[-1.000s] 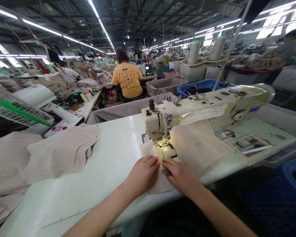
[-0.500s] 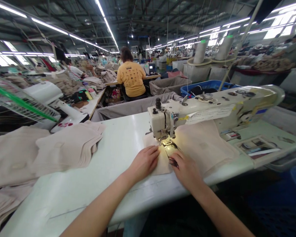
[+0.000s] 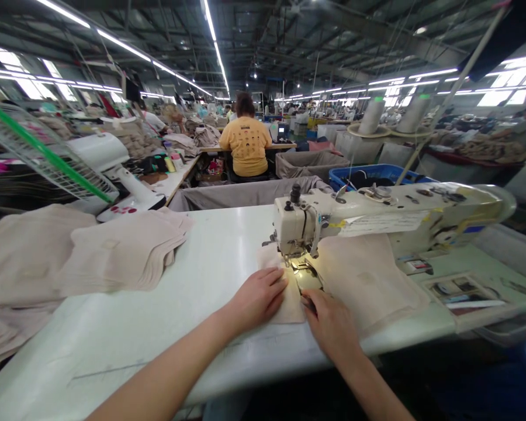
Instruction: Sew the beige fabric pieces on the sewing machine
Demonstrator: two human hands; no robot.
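A beige fabric piece (image 3: 289, 307) lies under the needle area of a cream sewing machine (image 3: 289, 225), whose lamp lights the metal plate (image 3: 307, 278). My left hand (image 3: 260, 295) rests flat on this piece, fingers stretched out just in front of the presser foot. To the right of it, my right hand (image 3: 331, 318) is closed, thumb and fingers bent together by the fabric's right edge and the metal plate. Whatever the right fingertips hold is hidden, with only a dark spot showing there. A wider beige panel (image 3: 362, 275) with a small patch lies under the machine arm.
Stacked beige panels (image 3: 127, 251) lie on the table's left side, near a white fan (image 3: 99, 152) with a green strip. A tray of small tools (image 3: 464, 292) sits at right. Behind are a blue basket (image 3: 368, 172), thread cones (image 3: 371, 117) and a seated person (image 3: 246, 146).
The camera view has shifted, so the scene sits lower and slightly right. Both hands stay by the needle area, with the right fingertips still bent at the fabric edge.
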